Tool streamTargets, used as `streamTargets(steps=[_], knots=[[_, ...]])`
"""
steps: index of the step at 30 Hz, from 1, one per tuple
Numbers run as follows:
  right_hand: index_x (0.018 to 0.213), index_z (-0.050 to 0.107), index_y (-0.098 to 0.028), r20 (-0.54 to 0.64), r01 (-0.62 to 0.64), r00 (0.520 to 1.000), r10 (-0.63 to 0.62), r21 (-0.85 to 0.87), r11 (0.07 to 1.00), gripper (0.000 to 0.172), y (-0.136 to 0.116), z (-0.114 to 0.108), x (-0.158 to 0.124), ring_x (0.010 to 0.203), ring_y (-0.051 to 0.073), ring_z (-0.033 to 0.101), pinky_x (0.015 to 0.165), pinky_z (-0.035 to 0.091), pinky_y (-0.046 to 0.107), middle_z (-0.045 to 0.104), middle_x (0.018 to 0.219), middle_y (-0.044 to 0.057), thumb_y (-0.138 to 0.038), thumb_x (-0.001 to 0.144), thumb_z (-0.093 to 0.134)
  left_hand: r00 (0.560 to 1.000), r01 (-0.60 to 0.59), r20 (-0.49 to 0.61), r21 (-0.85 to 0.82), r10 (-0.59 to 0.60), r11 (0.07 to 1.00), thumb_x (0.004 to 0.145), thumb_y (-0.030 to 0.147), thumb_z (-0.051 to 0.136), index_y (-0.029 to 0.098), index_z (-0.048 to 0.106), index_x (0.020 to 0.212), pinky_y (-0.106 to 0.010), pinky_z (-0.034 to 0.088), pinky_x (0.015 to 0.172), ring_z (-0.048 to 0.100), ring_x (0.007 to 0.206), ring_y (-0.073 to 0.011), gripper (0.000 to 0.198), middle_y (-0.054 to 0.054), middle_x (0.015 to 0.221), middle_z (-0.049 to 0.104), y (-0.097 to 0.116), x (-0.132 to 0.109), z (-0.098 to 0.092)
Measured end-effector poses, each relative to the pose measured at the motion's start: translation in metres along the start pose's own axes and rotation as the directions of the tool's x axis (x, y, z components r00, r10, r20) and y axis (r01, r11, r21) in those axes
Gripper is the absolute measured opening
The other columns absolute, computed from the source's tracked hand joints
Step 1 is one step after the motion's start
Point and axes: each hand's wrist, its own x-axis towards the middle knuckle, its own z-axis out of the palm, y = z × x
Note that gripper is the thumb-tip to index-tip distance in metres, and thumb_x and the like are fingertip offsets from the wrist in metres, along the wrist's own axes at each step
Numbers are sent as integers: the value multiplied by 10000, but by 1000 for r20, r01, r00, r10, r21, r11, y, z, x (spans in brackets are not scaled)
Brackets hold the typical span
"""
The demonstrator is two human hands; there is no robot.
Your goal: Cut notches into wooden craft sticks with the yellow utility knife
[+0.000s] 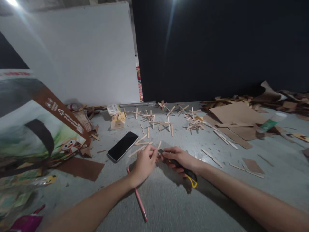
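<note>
My left hand (145, 162) pinches a thin wooden stick (159, 145) whose end sticks up past the fingertips. In my right hand (181, 158) is a black and yellow utility knife (190, 175), its front end brought up close to the stick. Whether the blade touches the wood is hidden by the fingers. Under my left wrist lies a pink pencil (140, 201). A phone (123, 146) with a dark screen rests just left of my left hand. Several loose wooden sticks (141, 143) lie between the phone and my fingers.
Behind my hands are several crossed-stick pieces (169, 124). Brown cardboard sheets (238, 116) and a blurred glue stick (272, 122) are at the right. A large printed bag (60, 119) stands left. White (72, 54) and black (217, 48) boards close off the back.
</note>
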Motion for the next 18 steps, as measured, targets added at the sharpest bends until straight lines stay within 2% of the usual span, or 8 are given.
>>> streamTargets(steps=[4, 18], knots=[[937, 548, -232, 4, -8, 1000, 8, 12, 1000, 335, 0, -6, 0, 329, 50, 278, 274, 256, 178, 428, 545, -109, -548, 907, 657, 1000, -18, -7, -16, 18, 1000, 981, 393, 557, 216, 542, 810, -257, 469, 560, 669, 542, -164, 247, -25, 647, 730, 2, 0, 0], [934, 532, -233, -24, -18, 1000, 18, -2, 1000, 320, -1, 1, -1, 331, 46, 287, 298, 249, 180, 423, 548, -111, -535, 929, 637, 1000, 5, -3, -19, -5, 1000, 989, 395, 549, 209, 561, 833, -259, 484, 574, 679, 576, -165, 243, -32, 682, 745, 0, 0, -1]])
